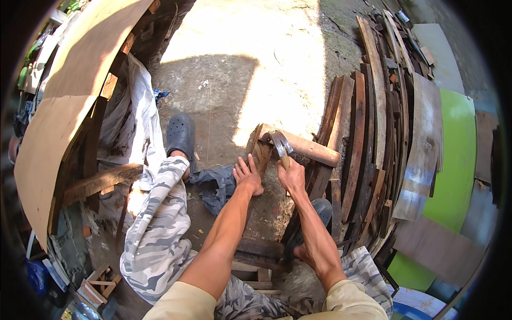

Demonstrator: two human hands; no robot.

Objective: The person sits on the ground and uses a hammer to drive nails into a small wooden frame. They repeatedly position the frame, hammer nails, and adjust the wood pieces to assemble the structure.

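My right hand [292, 177] is wrapped round the wooden handle of a claw hammer [282, 143]. The hammer's metal head lies over the near end of a pale wooden beam [314, 151], which reaches off to the right; whether they touch I cannot tell. My left hand [248, 175] is stretched out with fingers spread, against the side of a short brown wood block [261, 154]. This block meets the beam at its left end. A crumpled dark grey cloth [216, 186] lies on the ground just left of my left wrist.
Stacked long boards [362, 138] lie along the right, with green panels [456, 144] beyond. A plywood sheet [69, 101] on a timber frame stands at the left. My foot in a dark clog [181, 133] rests left of the cloth. Strong sunlight falls across the concrete floor [208, 80].
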